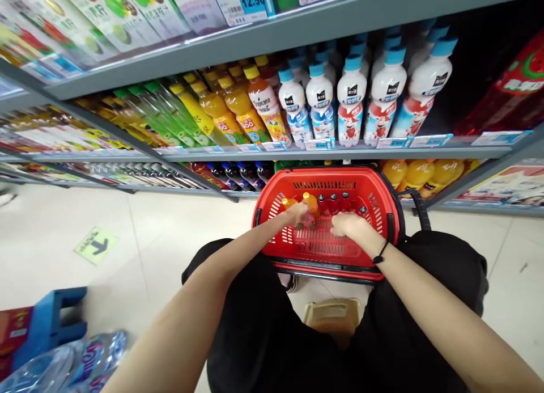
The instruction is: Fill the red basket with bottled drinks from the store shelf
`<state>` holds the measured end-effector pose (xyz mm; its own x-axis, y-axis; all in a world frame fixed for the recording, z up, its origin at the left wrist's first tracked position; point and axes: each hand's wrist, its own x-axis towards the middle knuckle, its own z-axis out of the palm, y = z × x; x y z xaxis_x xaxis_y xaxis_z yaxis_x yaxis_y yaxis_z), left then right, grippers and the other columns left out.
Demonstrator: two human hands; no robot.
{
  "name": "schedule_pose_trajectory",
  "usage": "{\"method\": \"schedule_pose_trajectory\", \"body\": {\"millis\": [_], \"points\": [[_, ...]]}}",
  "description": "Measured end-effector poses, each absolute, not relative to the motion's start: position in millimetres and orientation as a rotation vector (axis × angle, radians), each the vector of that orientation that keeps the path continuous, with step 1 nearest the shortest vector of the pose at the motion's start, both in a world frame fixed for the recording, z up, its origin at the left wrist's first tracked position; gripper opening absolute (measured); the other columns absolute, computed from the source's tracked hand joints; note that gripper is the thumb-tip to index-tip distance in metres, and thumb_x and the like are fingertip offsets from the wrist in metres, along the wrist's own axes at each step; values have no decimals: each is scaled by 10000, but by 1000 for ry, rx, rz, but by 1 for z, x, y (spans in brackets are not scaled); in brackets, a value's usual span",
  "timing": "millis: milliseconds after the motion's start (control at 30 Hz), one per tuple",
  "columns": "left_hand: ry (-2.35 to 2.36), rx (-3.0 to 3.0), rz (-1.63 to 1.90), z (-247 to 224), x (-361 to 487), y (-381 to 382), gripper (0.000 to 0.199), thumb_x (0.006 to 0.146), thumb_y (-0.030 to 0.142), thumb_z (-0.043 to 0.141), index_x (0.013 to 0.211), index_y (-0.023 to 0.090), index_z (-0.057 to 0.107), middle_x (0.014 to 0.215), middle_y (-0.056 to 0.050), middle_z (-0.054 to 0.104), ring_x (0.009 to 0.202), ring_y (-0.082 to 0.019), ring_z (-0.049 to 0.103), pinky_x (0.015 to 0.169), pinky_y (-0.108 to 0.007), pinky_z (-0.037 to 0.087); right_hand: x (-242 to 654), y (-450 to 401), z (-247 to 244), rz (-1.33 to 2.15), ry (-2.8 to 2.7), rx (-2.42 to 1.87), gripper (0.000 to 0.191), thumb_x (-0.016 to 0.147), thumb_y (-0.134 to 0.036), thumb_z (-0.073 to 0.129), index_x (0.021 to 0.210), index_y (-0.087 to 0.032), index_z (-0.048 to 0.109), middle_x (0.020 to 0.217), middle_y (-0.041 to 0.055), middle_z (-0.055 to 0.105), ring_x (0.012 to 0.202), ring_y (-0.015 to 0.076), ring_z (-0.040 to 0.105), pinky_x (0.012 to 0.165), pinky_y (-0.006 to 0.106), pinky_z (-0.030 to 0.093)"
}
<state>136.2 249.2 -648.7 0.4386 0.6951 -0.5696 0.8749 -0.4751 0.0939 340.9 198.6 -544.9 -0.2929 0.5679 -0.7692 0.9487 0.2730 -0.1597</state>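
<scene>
A red shopping basket [306, 262] with black edging stands in front of my knees. Both of my hands are inside it. My left hand [298, 212] is closed around what looks like a small pinkish bottle [310, 219], partly covered by the fingers. Just beyond it are orange juice bottles [311, 201] with yellow caps. My right hand [345, 224] is curled with its knuckles up, and whatever its fingers hold is hidden. Past that hand, several dark-capped red bottles [334, 203] stand along the far side of the basket.
Shelves of drinks rise beyond the basket, with white blue-capped bottles [352, 98], yellow-capped juices [238, 106] and large orange bottles [419, 172]. A black basket handle [420, 208] sticks out right. A beige stool [334, 313] is below me; a blue crate [51, 319] stands at left.
</scene>
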Motion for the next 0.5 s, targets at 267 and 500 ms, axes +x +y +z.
{"method": "schedule_pose_trajectory", "body": {"millis": [267,500], "points": [[1452,2274,-835,-656,138,254,424,952,279,718,1324,106,609,1339,-149,622,1114,-227,668,976,-409,587,339,199,-549,-840,2020,1378,372,1056,-396,623,1256,-90,693,1252,169,700,1153,255,692,1033,459,560],[1415,2199,-834,-632,136,259,310,952,272,723,1216,118,669,1276,-117,673,1164,-236,665,1026,-458,575,340,198,-541,-791,1992,1351,357,1067,-403,607,1237,-103,697,1278,148,693,1198,251,676,1073,481,541]]}}
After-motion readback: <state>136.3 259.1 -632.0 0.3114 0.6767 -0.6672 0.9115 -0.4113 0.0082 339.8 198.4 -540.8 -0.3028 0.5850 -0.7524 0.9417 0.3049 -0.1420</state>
